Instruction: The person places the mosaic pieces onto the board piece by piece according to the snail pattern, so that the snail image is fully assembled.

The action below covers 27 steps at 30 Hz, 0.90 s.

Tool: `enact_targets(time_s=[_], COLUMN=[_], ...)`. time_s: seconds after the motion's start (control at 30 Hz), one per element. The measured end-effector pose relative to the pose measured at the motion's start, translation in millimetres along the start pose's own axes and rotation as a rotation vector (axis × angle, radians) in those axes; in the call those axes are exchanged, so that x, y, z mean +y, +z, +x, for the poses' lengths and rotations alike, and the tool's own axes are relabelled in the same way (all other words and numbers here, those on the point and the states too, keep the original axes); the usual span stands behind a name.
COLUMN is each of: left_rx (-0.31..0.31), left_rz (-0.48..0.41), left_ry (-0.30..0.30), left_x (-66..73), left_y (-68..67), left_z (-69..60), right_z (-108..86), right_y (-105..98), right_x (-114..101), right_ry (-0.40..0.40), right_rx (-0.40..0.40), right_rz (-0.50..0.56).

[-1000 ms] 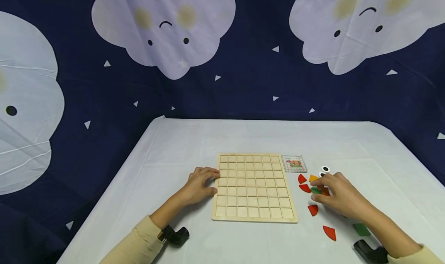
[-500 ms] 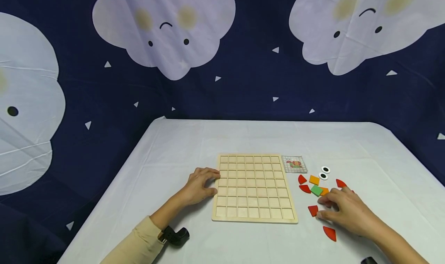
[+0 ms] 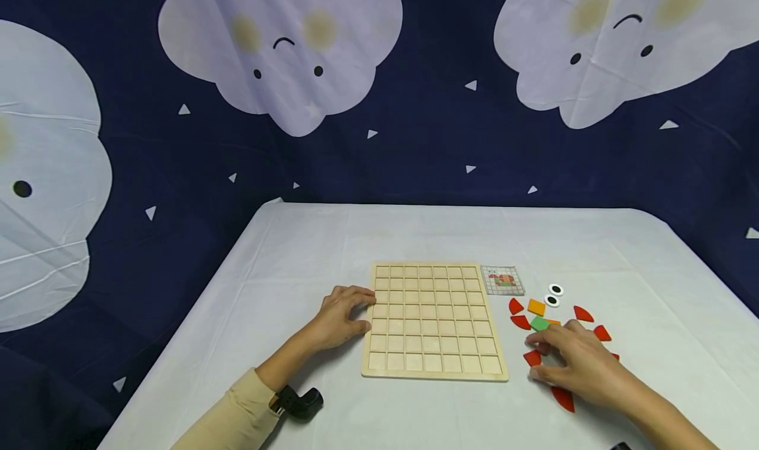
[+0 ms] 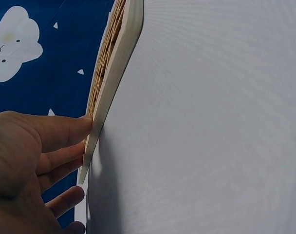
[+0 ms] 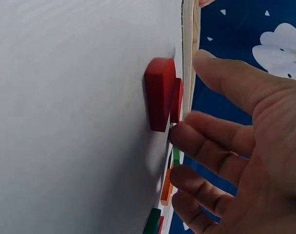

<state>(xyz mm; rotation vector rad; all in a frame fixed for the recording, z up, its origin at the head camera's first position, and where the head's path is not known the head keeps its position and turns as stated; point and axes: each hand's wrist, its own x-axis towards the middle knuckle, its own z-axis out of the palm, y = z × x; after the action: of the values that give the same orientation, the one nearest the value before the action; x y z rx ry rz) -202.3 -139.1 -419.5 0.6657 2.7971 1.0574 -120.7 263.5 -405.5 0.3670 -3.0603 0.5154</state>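
Note:
A wooden grid board (image 3: 435, 321) lies on the table, its cells bare. My left hand (image 3: 338, 318) rests at its left side; in the left wrist view, thumb and fingertips touch the board's edge (image 4: 114, 73). Over the loose coloured pieces hovers my right hand (image 3: 584, 364), thumb and fingers apart with nothing between them. Just beneath its fingertips lies a red fan-shaped piece (image 3: 532, 358). A second red piece (image 3: 563, 399) is below the thumb; the right wrist view shows a thick red piece (image 5: 160, 92) close to the fingers. The hand partly covers an orange piece.
Beside the board's top right corner lies a small picture card (image 3: 502, 280). Two white discs with black dots (image 3: 555, 290), an orange square (image 3: 536, 307), a green square (image 3: 539, 325) and more red pieces (image 3: 584, 313) surround the right hand.
My right hand has drawn back toward me from the green and orange pieces, then shifted slightly left over the red piece. The left hand and board stay put.

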Motion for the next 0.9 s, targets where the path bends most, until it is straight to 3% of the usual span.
enact_targets(time_s=[0.27, 0.47, 0.63, 0.9], left_rx=[-0.001, 0.005, -0.001, -0.001], left_rz=[0.007, 0.005, -0.003, -0.006], left_ry=[0.002, -0.004, -0.004, -0.01], left_x=[0.0, 0.7, 0.8, 0.9], left_y=[0.1, -0.2, -0.1, -0.3], left_z=[0.6, 0.3, 0.2, 0.0], right_z=[-1.9, -4.0, -1.6, 2.6], right_y=[0, 2, 4, 9], right_x=[3, 3, -1, -8], right_ry=[0.027, 0.028, -0.004, -0.09], right_rx=[0.032, 0.017, 0.002, 0.064], right_rz=[-0.081, -0.071, -0.051, -0.073])
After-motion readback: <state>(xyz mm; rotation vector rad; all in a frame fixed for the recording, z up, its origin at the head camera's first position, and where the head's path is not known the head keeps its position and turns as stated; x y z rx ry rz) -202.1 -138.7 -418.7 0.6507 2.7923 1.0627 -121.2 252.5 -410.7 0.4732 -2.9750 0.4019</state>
